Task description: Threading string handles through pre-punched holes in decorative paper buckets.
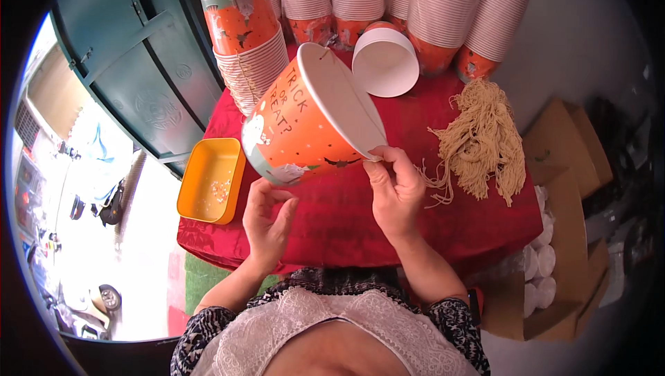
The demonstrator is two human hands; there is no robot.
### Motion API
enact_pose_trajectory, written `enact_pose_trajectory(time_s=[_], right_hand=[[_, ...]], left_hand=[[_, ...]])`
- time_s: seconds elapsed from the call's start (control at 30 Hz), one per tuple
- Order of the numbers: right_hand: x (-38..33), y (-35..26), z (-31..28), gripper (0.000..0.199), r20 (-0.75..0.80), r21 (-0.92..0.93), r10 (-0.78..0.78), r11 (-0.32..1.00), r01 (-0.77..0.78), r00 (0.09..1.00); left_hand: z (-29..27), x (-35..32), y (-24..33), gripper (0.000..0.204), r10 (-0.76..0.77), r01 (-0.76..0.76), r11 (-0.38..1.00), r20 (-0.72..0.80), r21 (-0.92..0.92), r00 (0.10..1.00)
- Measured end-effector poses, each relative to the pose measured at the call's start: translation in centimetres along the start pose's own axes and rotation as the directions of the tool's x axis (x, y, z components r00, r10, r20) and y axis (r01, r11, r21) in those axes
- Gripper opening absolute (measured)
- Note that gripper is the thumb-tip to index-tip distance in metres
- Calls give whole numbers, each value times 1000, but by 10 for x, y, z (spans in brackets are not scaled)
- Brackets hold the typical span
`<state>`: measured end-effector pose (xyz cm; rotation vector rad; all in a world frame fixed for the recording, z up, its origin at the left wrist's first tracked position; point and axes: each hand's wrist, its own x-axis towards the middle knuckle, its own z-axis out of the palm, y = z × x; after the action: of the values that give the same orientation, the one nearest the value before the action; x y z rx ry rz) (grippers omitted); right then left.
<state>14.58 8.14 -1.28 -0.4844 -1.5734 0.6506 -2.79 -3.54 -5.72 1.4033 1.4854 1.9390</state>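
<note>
A table (485, 217) with a dark red cloth fills the middle of the view. On its left edge lies a yellow tray (208, 181), shallow and rectangular, with some small pale bits inside. At the back of the table stand tall stacks of paper cups (443, 2), orange at the bottom and with ribbed pale rims. One shorter stack (251, 50) at the back left leans toward the left. Just before the tall stacks, a single white cup (385, 61) lies on its side. To the right lies a bundle of beige strings (481, 140). Beside the table, on the right, stands a brown cardboard box (571, 189) with white lids (540, 265) in it. A dark green door (138, 64) is at the left.
</note>
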Motion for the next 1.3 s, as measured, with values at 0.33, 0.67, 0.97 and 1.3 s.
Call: enact_pose_trajectory(time_s=[0.33, 0.67, 0.97, 1.3], right_hand=[[-25, -4, 38, 13, 113, 609, 316, 727, -317, 942], [-27, 11, -8, 38, 269, -104, 147, 987, -123, 952], [-74, 41, -54, 15, 239, -232, 285, 945, -231, 928], [-87, 51, -55, 13, 243, -270, 305, 933, -238, 921]], left_hand=[[-4, 16, 34, 11, 163, -240, 932, -279, -272, 946], [-125, 108, 98, 13, 729, -368, 536, -197, 760, 656], [-183, 259, 144, 14, 724, -428, 489, -79, 760, 686], [-125, 366, 142, 20, 654, -477, 368, 142, 798, 743]])
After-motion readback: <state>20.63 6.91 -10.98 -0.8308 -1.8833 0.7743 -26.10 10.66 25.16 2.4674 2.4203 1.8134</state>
